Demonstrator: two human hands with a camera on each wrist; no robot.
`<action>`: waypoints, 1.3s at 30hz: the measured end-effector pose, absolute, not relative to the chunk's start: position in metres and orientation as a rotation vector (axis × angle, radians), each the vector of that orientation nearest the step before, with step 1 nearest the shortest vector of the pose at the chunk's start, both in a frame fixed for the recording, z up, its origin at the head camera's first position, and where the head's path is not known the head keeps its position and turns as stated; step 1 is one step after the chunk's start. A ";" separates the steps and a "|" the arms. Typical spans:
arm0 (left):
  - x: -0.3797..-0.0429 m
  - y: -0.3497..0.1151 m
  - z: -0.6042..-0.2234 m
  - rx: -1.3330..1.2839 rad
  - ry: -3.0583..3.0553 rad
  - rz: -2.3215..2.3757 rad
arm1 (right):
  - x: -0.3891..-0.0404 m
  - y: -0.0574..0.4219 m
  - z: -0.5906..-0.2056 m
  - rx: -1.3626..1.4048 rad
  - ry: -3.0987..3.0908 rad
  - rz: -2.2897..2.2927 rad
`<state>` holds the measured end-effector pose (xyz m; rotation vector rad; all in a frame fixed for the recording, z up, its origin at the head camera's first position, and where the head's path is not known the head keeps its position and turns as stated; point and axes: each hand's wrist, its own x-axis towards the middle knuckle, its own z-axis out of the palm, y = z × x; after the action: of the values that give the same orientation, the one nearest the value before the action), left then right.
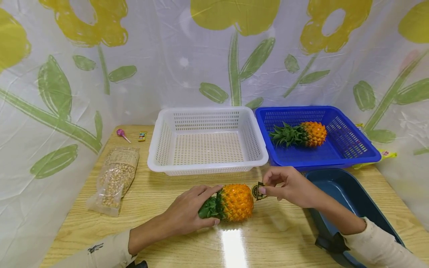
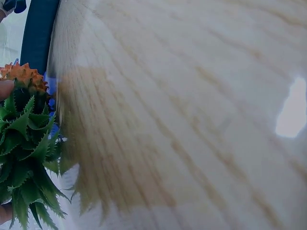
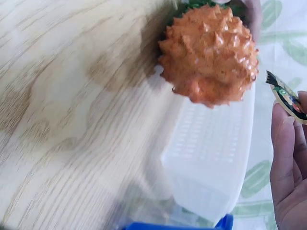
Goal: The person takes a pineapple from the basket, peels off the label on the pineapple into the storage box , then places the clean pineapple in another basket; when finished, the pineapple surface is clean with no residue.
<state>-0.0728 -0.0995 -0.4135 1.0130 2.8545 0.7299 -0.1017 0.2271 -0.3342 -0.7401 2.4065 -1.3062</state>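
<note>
On the table in front, a small orange pineapple (image 1: 237, 203) lies on its side with its green leaves pointing left. My left hand (image 1: 187, 210) grips it at the leafy end, fingers on the far side and thumb on the near side. The spiky leaves (image 2: 31, 153) fill the left edge of the left wrist view. Just beyond the pineapple's base, my right hand (image 1: 291, 186) pinches a black and gold round sticker (image 1: 257, 191) between thumb and fingers. In the right wrist view a gap shows between this sticker (image 3: 287, 96) and the fruit.
A white perforated basket (image 1: 207, 166) stands behind the pineapple. Right of it, a blue basket (image 1: 348, 147) holds another pineapple (image 1: 313, 134). A dark teal tray (image 1: 348, 186) lies under my right forearm. At left are a bag of kernels (image 1: 117, 175), a lollipop (image 1: 121, 133) and a small yellow packet (image 1: 142, 136).
</note>
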 end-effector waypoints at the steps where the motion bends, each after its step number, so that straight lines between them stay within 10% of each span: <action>1: -0.073 -0.100 -0.414 1.012 2.854 0.731 | -0.102 0.229 -0.334 -0.728 2.415 -1.305; 39: -0.076 -0.100 -0.414 1.010 2.838 0.708 | -0.090 0.349 -0.346 -0.497 2.632 -1.162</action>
<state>-0.0763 -0.1000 -0.4137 1.0098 2.8381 0.7076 -0.0899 0.3489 -0.3464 -0.4972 2.6325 -1.1624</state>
